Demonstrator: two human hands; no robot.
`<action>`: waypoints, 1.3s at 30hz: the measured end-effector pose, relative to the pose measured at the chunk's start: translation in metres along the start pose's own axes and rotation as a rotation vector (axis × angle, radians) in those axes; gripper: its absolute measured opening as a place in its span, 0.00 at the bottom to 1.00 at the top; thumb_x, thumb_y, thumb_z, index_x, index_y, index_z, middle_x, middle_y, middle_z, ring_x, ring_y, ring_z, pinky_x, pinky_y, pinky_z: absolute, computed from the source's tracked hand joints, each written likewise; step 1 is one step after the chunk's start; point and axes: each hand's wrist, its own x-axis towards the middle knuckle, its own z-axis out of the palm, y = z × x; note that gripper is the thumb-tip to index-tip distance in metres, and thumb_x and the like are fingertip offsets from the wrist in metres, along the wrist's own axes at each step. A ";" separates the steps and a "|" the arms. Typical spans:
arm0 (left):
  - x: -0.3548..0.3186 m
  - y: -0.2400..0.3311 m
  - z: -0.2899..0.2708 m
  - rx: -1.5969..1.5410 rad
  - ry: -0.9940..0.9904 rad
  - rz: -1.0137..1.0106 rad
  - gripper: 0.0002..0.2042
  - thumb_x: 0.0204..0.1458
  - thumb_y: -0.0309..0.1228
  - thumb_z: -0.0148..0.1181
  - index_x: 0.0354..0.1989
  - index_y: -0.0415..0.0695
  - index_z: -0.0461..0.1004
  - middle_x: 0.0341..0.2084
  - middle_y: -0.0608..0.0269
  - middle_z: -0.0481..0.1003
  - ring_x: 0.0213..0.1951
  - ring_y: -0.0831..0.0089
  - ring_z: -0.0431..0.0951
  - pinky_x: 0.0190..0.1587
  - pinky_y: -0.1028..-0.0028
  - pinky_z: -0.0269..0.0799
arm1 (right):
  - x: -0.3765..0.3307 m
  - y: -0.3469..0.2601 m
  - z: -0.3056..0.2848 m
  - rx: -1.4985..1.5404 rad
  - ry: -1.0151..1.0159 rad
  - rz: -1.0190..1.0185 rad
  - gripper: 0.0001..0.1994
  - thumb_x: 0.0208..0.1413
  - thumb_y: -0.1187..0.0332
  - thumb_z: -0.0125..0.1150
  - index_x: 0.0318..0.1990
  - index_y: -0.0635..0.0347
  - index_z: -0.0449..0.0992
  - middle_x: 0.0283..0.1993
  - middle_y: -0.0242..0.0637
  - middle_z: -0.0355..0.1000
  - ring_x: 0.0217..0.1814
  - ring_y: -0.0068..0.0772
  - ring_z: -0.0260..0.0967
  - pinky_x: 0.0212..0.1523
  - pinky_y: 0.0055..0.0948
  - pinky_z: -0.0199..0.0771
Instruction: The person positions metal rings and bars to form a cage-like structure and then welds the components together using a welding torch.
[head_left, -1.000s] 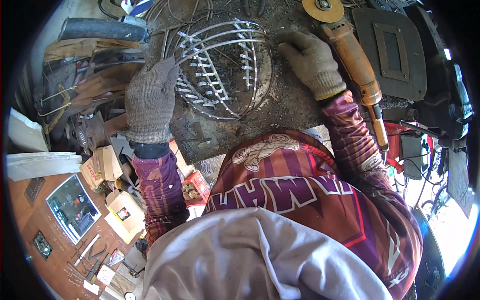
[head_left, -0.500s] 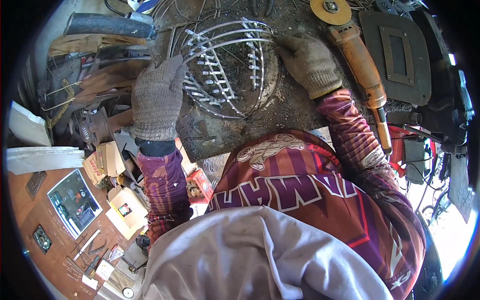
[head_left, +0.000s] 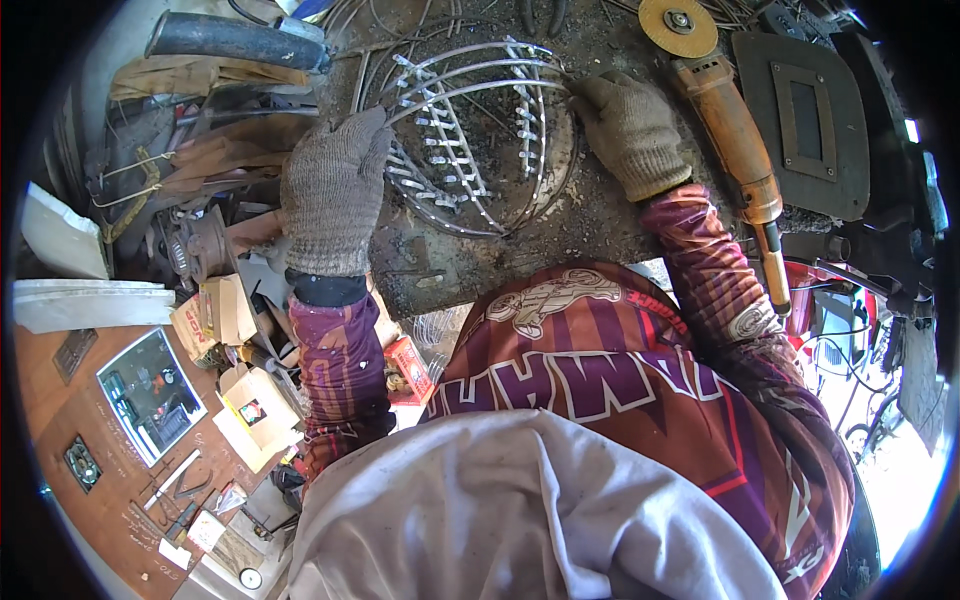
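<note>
A rounded metal wire frame (head_left: 460,165) lies on the dark, grimy workbench (head_left: 400,250). Curved rods form its outline, and rows of short pegs stick out along its straight bars. My left hand (head_left: 335,190), in a grey knitted glove, is closed at the frame's left edge, around the ends of its curved rods. On the opposite side my right hand (head_left: 630,130), gloved alike, pinches the right end of those rods. The fingertips of both hands are partly hidden. Beneath the frame's right part is a pale, worn curved patch on the bench.
An orange angle grinder (head_left: 735,140) with a tan disc lies right of my right hand, beside a dark welding mask (head_left: 805,120). Loose wire rods (head_left: 430,15) lie at the back. A dark pipe (head_left: 235,42) and brown cloth are at left; opened cartons (head_left: 258,415) stand lower left.
The whole view has shifted slightly, so everything sits a little further right. Both hands keep their hold on the wire frame, with no clear movement of it against the bench.
</note>
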 end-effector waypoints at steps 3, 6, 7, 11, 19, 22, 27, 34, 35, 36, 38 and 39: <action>-0.001 -0.002 0.003 0.022 0.002 -0.002 0.13 0.58 0.31 0.64 0.50 0.45 0.82 0.41 0.52 0.82 0.44 0.52 0.82 0.49 0.60 0.77 | 0.000 0.001 0.000 0.002 -0.011 -0.003 0.13 0.61 0.57 0.62 0.47 0.48 0.84 0.46 0.42 0.79 0.49 0.50 0.78 0.50 0.48 0.78; 0.000 0.001 0.002 0.010 -0.008 -0.019 0.13 0.58 0.31 0.64 0.50 0.46 0.81 0.41 0.52 0.82 0.45 0.53 0.82 0.49 0.60 0.77 | 0.000 -0.005 -0.004 -0.056 -0.001 0.014 0.12 0.61 0.58 0.62 0.47 0.48 0.84 0.46 0.42 0.79 0.49 0.51 0.78 0.50 0.48 0.78; 0.000 0.001 0.002 0.010 -0.008 -0.020 0.13 0.58 0.31 0.64 0.50 0.46 0.81 0.41 0.52 0.82 0.45 0.53 0.82 0.49 0.60 0.77 | 0.000 -0.004 -0.002 -0.055 -0.001 0.014 0.12 0.61 0.58 0.62 0.47 0.48 0.84 0.46 0.42 0.79 0.49 0.51 0.78 0.50 0.48 0.78; -0.001 0.000 0.004 0.022 0.003 -0.018 0.12 0.59 0.32 0.64 0.50 0.47 0.82 0.41 0.52 0.82 0.45 0.52 0.82 0.49 0.60 0.77 | 0.000 0.001 0.003 0.015 0.006 -0.006 0.12 0.61 0.60 0.62 0.48 0.50 0.83 0.45 0.42 0.79 0.48 0.52 0.77 0.49 0.47 0.77; -0.003 -0.002 0.006 0.036 0.010 -0.022 0.13 0.59 0.33 0.64 0.51 0.47 0.81 0.42 0.52 0.82 0.45 0.52 0.82 0.50 0.59 0.77 | 0.000 -0.003 0.001 0.017 -0.020 0.048 0.12 0.61 0.58 0.63 0.48 0.49 0.84 0.48 0.41 0.79 0.51 0.50 0.77 0.52 0.46 0.77; -0.002 -0.003 0.006 0.018 -0.004 -0.021 0.13 0.58 0.34 0.64 0.50 0.47 0.82 0.43 0.52 0.82 0.45 0.52 0.81 0.51 0.59 0.76 | 0.000 -0.002 0.002 0.017 -0.020 0.052 0.13 0.61 0.57 0.62 0.48 0.49 0.84 0.48 0.41 0.79 0.51 0.50 0.77 0.52 0.46 0.77; -0.003 0.000 0.005 0.005 -0.013 -0.043 0.13 0.58 0.34 0.64 0.50 0.46 0.82 0.43 0.53 0.82 0.46 0.53 0.81 0.51 0.60 0.76 | 0.000 -0.003 0.001 -0.012 0.006 0.020 0.12 0.62 0.60 0.62 0.49 0.51 0.84 0.44 0.41 0.79 0.48 0.51 0.77 0.49 0.46 0.75; -0.002 -0.002 0.007 -0.024 -0.007 -0.042 0.13 0.58 0.34 0.64 0.48 0.45 0.83 0.42 0.53 0.82 0.45 0.53 0.82 0.50 0.61 0.76 | 0.001 -0.001 0.002 0.023 0.037 -0.009 0.12 0.62 0.60 0.61 0.47 0.54 0.84 0.43 0.42 0.79 0.47 0.51 0.77 0.49 0.46 0.75; -0.002 -0.002 0.007 -0.023 -0.011 -0.044 0.13 0.58 0.35 0.64 0.49 0.45 0.83 0.42 0.53 0.82 0.45 0.53 0.82 0.49 0.61 0.77 | 0.001 -0.001 0.002 0.006 0.033 -0.004 0.12 0.62 0.60 0.61 0.47 0.54 0.84 0.43 0.43 0.79 0.47 0.51 0.77 0.49 0.46 0.75; -0.002 -0.002 0.007 -0.021 -0.016 -0.047 0.13 0.58 0.35 0.64 0.49 0.45 0.83 0.42 0.52 0.82 0.45 0.53 0.82 0.49 0.61 0.77 | 0.001 -0.001 0.003 -0.010 0.028 0.001 0.12 0.62 0.60 0.61 0.47 0.54 0.84 0.43 0.43 0.79 0.47 0.51 0.77 0.49 0.46 0.75; -0.003 -0.003 0.009 -0.020 -0.010 -0.041 0.13 0.58 0.35 0.65 0.49 0.45 0.83 0.42 0.52 0.82 0.45 0.53 0.82 0.49 0.61 0.77 | 0.000 -0.001 0.004 -0.008 0.029 0.004 0.12 0.62 0.60 0.61 0.47 0.54 0.84 0.44 0.43 0.79 0.47 0.52 0.77 0.49 0.46 0.75; -0.003 -0.003 0.009 -0.018 -0.008 -0.037 0.13 0.58 0.35 0.65 0.49 0.45 0.83 0.42 0.52 0.82 0.45 0.53 0.82 0.49 0.61 0.77 | 0.000 -0.001 0.003 -0.004 0.027 0.009 0.12 0.62 0.60 0.61 0.46 0.54 0.83 0.44 0.43 0.78 0.47 0.52 0.77 0.49 0.46 0.75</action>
